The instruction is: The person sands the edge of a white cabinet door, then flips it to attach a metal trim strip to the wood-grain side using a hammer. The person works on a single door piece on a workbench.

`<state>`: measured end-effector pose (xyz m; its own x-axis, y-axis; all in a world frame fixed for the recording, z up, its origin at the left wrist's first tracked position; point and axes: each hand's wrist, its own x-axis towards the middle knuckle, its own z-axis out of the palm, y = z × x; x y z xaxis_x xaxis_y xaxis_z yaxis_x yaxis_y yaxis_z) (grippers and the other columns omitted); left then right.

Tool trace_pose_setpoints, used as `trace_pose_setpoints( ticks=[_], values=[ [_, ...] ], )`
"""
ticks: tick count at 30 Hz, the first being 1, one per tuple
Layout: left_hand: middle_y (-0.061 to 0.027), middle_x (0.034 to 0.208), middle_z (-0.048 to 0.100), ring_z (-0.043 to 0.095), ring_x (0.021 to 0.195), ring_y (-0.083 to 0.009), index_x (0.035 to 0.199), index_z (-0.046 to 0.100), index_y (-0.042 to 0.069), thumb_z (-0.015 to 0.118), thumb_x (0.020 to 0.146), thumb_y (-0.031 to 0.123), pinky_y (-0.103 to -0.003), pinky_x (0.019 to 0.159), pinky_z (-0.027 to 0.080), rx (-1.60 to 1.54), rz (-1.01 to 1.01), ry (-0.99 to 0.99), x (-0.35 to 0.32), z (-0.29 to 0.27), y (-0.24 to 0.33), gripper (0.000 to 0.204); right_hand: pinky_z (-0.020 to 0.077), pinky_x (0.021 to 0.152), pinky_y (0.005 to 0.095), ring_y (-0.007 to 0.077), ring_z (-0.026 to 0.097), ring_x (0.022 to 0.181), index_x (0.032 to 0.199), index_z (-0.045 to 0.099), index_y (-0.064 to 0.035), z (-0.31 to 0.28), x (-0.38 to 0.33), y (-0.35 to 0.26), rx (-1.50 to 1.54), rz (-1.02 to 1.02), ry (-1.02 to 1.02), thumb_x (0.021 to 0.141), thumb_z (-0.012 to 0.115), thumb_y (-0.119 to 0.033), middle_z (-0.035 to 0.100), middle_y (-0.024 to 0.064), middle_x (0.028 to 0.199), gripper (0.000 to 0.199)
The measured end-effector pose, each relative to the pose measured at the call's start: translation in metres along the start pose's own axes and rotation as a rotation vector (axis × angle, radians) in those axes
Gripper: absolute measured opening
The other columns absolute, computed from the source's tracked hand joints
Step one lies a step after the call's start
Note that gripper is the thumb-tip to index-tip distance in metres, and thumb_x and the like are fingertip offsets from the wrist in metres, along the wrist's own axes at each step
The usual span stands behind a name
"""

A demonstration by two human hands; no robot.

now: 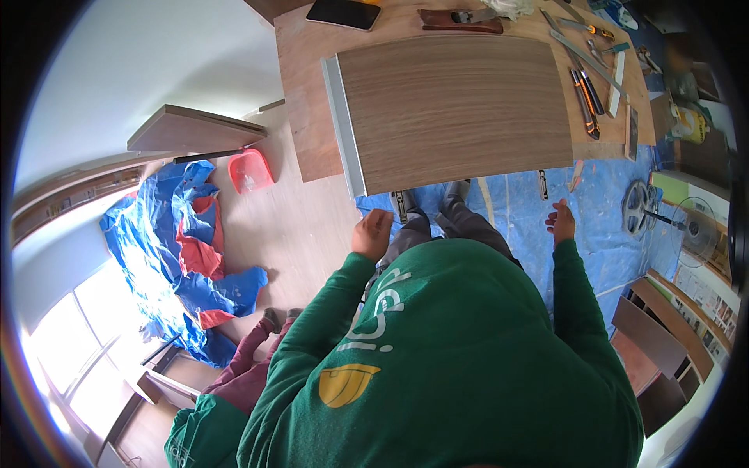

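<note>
A wood-grain panel (456, 109) lies flat on a plywood worktop in front of me, with a pale metal strip (343, 129) along its left edge. Two metal hinges stick out past its near edge, a left hinge (401, 205) and a right hinge (544, 186). My left hand (373, 234) is curled closed just short of the left hinge; whatever its fingers may hold is hidden. Close to the right hinge, a little nearer to me, hovers my right hand (561, 223), its fingers loosely bent and apart with nothing seen in them. Neither hand touches the panel.
On the worktop (308, 101) lie a phone (343, 13), a hand plane (473, 15), utility knives (583, 103) and several other tools. A fan (694, 230) stands right. Blue sheeting (608, 207) covers the floor there. Left are a red dustpan (250, 170), crumpled tarp (168, 234) and another person (211, 425).
</note>
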<state>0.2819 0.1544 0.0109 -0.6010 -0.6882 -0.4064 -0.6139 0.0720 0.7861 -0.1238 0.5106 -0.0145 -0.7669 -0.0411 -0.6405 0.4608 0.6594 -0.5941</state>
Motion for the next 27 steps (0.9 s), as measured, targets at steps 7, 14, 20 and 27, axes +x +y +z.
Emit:
trace_pose_setpoints(
  ticks=[7,14,20,27],
  values=[
    [-0.0072,0.106,0.069,0.062,0.104,-0.0306,0.103,0.072,0.012,0.072,0.089,0.015,-0.046,0.095,0.045,0.396,0.459,0.465,0.002,-0.038,0.033,0.014,0.0488,0.055,0.0356,0.0168,0.062,0.062,0.101,0.065,-0.0115,-0.005,-0.024,0.034,-0.316,0.216,-0.179,0.099,0.059,-0.056,0.064,0.004,0.079,0.045],
    [0.0001,0.12,0.068,0.059,0.119,-0.0288,0.09,0.078,0.022,0.078,0.081,0.016,-0.05,0.102,0.039,0.594,0.6,0.481,0.03,-0.047,0.03,0.011,0.0494,0.055,0.0362,0.0179,0.063,0.066,0.1,0.063,-0.0105,0.008,-0.038,0.033,-0.396,0.225,-0.286,0.099,0.061,-0.049,0.064,0.0049,0.081,0.038],
    [-0.0001,0.121,0.068,0.059,0.12,-0.0283,0.09,0.079,0.022,0.077,0.081,0.014,-0.051,0.103,0.04,0.578,0.704,0.407,0.042,-0.042,0.03,0.012,0.0501,0.056,0.0363,0.0178,0.063,0.067,0.1,0.064,-0.0091,0.016,-0.043,0.016,-0.406,0.149,-0.294,0.101,0.061,-0.046,0.064,0.0045,0.081,0.037],
    [-0.0023,0.118,0.07,0.06,0.118,-0.03,0.087,0.079,0.019,0.08,0.078,0.013,-0.05,0.102,0.042,0.539,0.79,0.342,0.056,-0.023,0.044,0.011,0.0495,0.055,0.0354,0.0181,0.062,0.066,0.1,0.065,-0.0082,0.015,-0.045,0.033,-0.406,0.18,-0.274,0.1,0.063,-0.046,0.063,0.0054,0.078,0.038]
  ],
)
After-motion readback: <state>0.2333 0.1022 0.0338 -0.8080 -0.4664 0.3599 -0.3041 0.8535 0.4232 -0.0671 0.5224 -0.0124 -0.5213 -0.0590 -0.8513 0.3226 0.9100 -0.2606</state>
